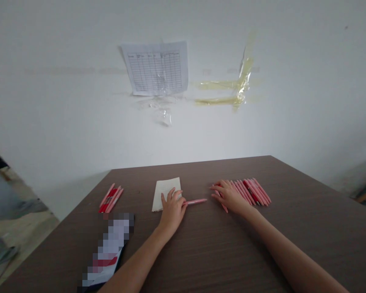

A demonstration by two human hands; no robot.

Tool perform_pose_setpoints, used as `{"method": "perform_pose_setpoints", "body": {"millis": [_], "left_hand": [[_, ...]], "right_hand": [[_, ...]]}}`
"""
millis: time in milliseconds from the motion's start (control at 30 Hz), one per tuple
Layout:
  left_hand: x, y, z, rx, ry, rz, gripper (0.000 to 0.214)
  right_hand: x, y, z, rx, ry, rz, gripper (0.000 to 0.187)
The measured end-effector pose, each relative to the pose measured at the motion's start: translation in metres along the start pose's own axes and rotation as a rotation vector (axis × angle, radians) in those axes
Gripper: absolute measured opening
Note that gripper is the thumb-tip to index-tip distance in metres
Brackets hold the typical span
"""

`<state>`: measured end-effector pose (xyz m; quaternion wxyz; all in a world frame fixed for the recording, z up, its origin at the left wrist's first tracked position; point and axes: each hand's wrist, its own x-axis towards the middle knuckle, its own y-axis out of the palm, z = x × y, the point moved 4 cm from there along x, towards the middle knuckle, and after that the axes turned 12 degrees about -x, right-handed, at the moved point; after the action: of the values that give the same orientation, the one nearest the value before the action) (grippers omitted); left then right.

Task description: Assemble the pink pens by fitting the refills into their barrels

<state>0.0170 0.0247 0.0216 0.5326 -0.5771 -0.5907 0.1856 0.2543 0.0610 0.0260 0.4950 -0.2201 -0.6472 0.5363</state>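
Observation:
My left hand (173,208) lies over the lower right part of a cream paper sheet or pad (167,185). Its thumb and forefinger appear to pinch one end of a pink pen (197,201), which points right; the other fingers are spread on the paper. My right hand (228,198) rests with fingers apart over the left end of a row of pink and red pens (253,191). One pink pen (225,208) shows partly beneath that hand; its other end is covered.
A small bundle of pink and red pens (111,199) lies at the left of the brown table (207,252). Nearer stands a blurred-out packet (110,252). A printed sheet (157,69) and yellow tape (240,85) are on the wall. Part of a person (6,203) shows far left.

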Motion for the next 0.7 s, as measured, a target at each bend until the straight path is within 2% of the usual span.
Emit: {"method": "perform_pose_setpoints", "body": {"millis": [200, 400, 700], "left_hand": [[-0.003, 0.004, -0.002, -0.088, 0.105, -0.030, 0.012], [-0.002, 0.002, -0.003, -0.113, 0.145, -0.047, 0.012], [-0.001, -0.001, -0.004, -0.112, 0.130, -0.057, 0.010]], "right_hand": [[-0.002, -0.002, 0.022, 0.032, -0.086, 0.019, 0.031], [-0.004, 0.000, 0.029, 0.038, -0.107, 0.109, 0.029], [0.000, 0.005, 0.025, 0.059, -0.109, 0.040, 0.020]]}}
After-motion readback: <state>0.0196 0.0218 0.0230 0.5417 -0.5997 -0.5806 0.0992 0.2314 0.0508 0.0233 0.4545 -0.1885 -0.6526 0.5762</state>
